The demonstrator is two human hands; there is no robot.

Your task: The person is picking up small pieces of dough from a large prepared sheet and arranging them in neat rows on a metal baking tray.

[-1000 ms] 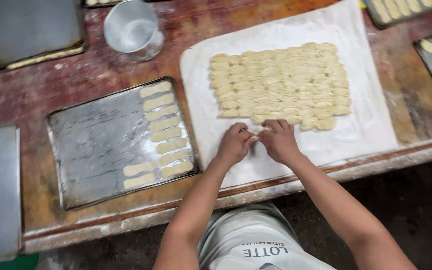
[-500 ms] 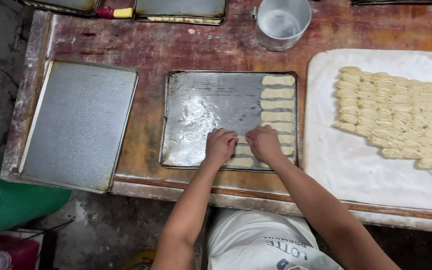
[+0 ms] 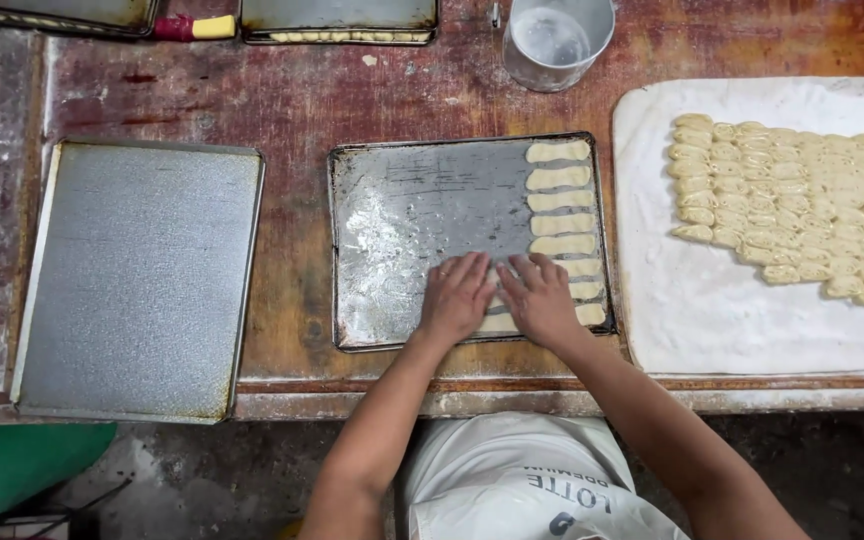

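Worktable [image 3: 302,100]: worn red wood, floured cloth [image 3: 692,310] at 3 o'clock.
Left hand [image 3: 455,297] and right hand [image 3: 539,300] lie flat, fingers spread, pressing dough piece [image 3: 500,322] on greased tray [image 3: 422,210].

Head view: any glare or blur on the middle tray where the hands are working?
Head view: the middle tray shows pale glare patches on its greasy left half; the dough pieces in its right column are evenly lit and sharp. Left hand and right hand are crisp, with no motion blur, casting only faint soft shadows. The wooden table edges bow slightly, so mild wide-angle distortion.
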